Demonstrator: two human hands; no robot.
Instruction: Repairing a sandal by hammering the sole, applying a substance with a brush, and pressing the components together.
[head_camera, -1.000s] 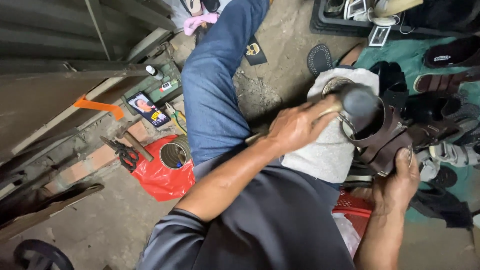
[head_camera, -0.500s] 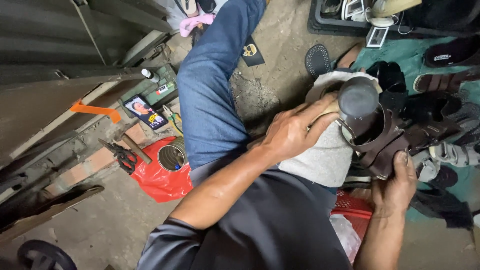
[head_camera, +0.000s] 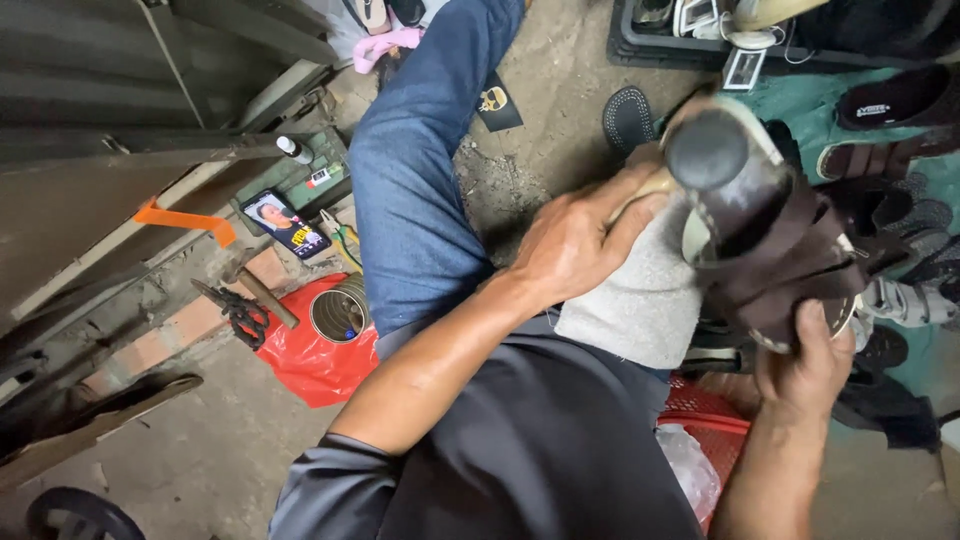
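Observation:
A brown strappy sandal (head_camera: 770, 250) with a dark round heel sits over a grey cloth (head_camera: 640, 300) spread on my knee. My right hand (head_camera: 810, 365) grips the sandal from below, fingers curled round its sole edge. My left hand (head_camera: 575, 240) lies across the cloth, and its fingertips press the sandal's tan sole rim beside the heel. My leg in blue jeans (head_camera: 420, 170) stretches away over the dirt floor.
On the left floor lie a phone with a lit screen (head_camera: 285, 225), a hammer (head_camera: 262, 292), pliers (head_camera: 235, 312), an open tin can (head_camera: 338, 315) and a red plastic bag (head_camera: 310, 365). Several shoes (head_camera: 895, 100) lie on the right. A red basket (head_camera: 710, 412) is under my knee.
Both hands have stayed on the sandal. The sandal has turned a little, its heel now pointing more upward, and my left fingers have slid closer to the heel.

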